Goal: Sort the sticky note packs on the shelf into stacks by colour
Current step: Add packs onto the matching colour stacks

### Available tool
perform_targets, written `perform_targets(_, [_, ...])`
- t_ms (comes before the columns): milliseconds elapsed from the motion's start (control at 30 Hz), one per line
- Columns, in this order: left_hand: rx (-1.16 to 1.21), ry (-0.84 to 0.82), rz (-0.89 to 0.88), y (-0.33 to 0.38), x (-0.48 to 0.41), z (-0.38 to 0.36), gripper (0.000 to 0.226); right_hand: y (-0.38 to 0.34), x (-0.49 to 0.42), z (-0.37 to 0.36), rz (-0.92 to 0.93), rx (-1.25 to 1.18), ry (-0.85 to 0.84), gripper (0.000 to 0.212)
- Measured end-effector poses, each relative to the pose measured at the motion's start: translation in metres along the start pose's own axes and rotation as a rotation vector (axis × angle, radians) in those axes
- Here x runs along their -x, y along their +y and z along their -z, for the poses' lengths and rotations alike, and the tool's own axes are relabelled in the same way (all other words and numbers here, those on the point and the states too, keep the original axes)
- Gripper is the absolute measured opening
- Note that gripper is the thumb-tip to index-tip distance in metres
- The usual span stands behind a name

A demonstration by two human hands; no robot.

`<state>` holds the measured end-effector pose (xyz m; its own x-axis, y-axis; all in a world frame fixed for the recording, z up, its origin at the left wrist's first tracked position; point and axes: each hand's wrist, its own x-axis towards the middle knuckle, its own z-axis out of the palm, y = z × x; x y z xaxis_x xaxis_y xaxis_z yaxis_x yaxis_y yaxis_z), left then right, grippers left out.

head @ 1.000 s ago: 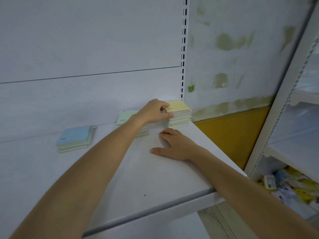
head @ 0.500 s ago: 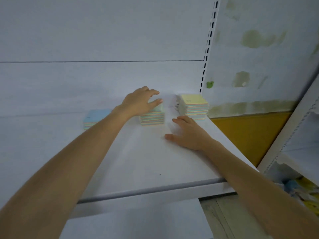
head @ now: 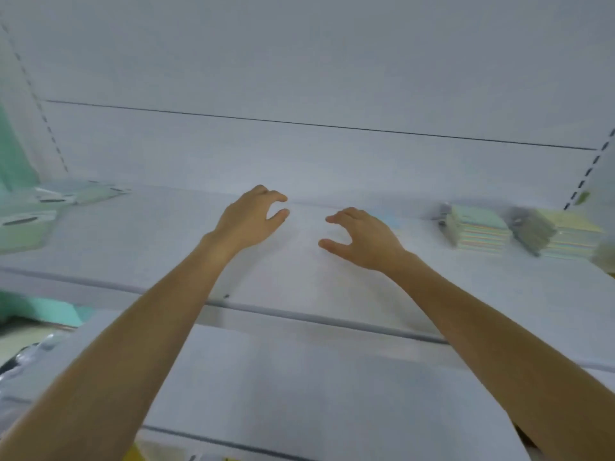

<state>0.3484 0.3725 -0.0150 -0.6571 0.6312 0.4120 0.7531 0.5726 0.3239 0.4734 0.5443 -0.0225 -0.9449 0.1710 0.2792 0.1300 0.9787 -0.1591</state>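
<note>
The left hand (head: 248,221) and the right hand (head: 364,239) are held apart over the white shelf (head: 166,247); both are loosely curled and nothing is grasped; a green-topped stack (head: 479,227) and a yellow-topped stack (head: 572,236) are set side by side at the right; blurred pale green packs (head: 93,194) are seen far left.

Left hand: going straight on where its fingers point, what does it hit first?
Probably the back panel of the shelf; nothing lies between it and the left hand, though depth is unclear.
</note>
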Motion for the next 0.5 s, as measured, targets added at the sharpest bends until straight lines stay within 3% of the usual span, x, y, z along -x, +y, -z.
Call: perform_targets(500, [-0.08, 0.12, 0.36, -0.274, 0.093, 0.122, 0.037, -0.249, -0.17, -0.097, 0.263, -0.189, -0.123, 0.035])
